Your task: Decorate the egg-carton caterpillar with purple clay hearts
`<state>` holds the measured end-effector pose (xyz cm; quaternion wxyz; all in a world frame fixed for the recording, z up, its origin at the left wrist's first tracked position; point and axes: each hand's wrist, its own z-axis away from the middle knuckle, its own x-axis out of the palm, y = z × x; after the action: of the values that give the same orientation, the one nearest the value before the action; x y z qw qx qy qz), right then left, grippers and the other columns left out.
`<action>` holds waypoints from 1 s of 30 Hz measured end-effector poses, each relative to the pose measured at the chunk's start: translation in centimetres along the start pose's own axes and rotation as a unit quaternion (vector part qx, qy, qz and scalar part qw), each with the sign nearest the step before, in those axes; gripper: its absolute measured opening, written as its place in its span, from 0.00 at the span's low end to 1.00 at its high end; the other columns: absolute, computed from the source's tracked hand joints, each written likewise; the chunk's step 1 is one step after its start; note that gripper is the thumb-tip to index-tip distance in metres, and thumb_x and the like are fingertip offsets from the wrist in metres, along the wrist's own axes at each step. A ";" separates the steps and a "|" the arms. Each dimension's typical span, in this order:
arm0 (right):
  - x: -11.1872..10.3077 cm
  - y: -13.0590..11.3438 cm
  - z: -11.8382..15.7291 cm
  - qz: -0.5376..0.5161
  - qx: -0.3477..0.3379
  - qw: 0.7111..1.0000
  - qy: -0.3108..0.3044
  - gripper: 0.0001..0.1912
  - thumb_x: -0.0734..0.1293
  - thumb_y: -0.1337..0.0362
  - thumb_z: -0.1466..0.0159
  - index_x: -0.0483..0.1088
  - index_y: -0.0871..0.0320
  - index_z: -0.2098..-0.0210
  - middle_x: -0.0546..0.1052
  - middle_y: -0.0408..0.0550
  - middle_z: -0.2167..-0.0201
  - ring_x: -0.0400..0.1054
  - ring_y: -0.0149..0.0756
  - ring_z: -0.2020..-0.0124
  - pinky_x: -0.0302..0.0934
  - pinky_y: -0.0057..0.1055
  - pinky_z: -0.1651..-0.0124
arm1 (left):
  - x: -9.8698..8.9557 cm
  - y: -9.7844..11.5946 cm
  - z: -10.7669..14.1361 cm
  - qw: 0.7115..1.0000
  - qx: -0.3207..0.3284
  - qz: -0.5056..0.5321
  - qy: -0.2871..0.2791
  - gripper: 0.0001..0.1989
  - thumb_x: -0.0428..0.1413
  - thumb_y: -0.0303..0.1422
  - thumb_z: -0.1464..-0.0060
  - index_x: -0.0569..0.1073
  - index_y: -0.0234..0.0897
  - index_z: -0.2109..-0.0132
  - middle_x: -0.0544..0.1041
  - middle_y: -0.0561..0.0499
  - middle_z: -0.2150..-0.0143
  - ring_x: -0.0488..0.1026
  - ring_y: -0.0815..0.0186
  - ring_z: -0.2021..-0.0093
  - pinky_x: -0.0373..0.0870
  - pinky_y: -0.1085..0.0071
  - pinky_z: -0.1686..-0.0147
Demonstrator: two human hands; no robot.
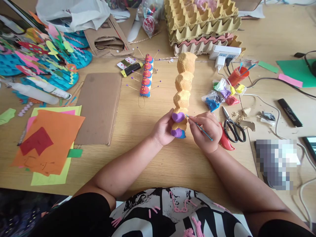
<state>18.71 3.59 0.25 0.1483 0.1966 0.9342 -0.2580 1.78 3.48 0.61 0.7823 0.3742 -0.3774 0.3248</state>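
Note:
My left hand (163,130) is closed around the near end of a yellow egg-carton strip (183,82), a row of several bumps pointing away from me. Purple clay (178,117) covers part of one bump, and the nearest bump carries purple with a blue patch (182,134) at its edge. A thin blue modelling tool (204,132) is pinched in my right hand (208,131), its tip at the strip's right side beside the upper purple patch. Beyond my left hand stands a finished-looking caterpillar (147,77) with red and blue bumps, drawn faces and purple-tipped sticks.
Scissors (233,126) lie right of my right hand, near bags of coloured clay (223,92) and an orange cup (238,76). Stacked egg trays (202,26) stand behind, by a power strip (225,52). Left are cardboard (98,105) and coloured paper (69,131).

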 end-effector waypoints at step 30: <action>-0.1 -0.2 0.2 0.026 -0.022 0.999 -0.024 0.06 0.74 0.71 0.31 0.79 0.54 0.56 0.82 0.44 0.70 0.74 0.39 0.72 0.62 0.43 0.65 | -0.1 0.1 -0.1 1.000 -0.007 0.000 -0.008 0.14 0.57 0.39 0.26 0.80 0.36 0.60 0.85 0.51 0.64 0.83 0.68 0.65 0.81 0.73 0.61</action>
<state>18.69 3.29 0.22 0.1810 0.2111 0.9306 -0.2380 1.68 3.53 0.50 0.7820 0.3712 -0.3862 0.3188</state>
